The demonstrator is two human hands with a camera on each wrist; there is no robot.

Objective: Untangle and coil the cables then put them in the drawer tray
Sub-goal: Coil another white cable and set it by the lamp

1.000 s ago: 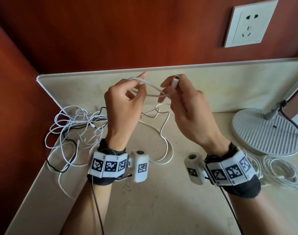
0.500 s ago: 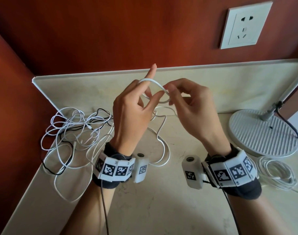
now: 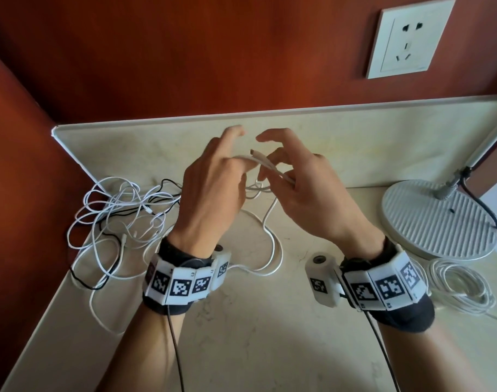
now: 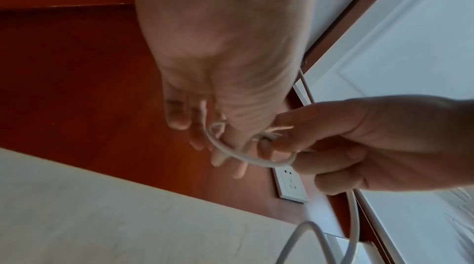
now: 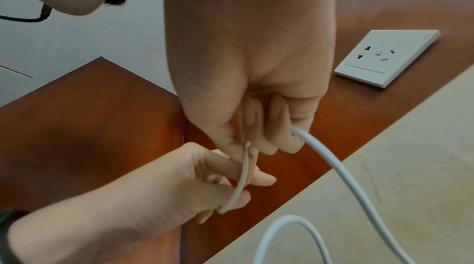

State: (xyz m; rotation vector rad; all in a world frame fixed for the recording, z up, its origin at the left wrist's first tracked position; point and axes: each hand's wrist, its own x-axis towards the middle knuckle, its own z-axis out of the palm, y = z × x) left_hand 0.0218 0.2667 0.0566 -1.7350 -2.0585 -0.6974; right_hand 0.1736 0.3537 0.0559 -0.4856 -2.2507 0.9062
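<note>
We have both hands up in front of the wall socket (image 3: 408, 38), and the white cable (image 3: 265, 165) runs between them, held clear of the counter (image 3: 241, 335). Our right hand (image 3: 304, 190) has fingers curled round the cable, with its plug end (image 3: 254, 152) poking out toward our left hand (image 3: 213, 188), which pinches a small loop (image 4: 238, 153) of the same cable at its fingertips. So the held stretch lies roughly crosswise below the socket, and the slack drops from our right hand down to the counter, trailing toward the tangled pile (image 3: 120, 216) far left of the socket. The right hand is nearer the free slack; we judge the next wrap has to feed from there into the loop the left hand keeps.
</note>
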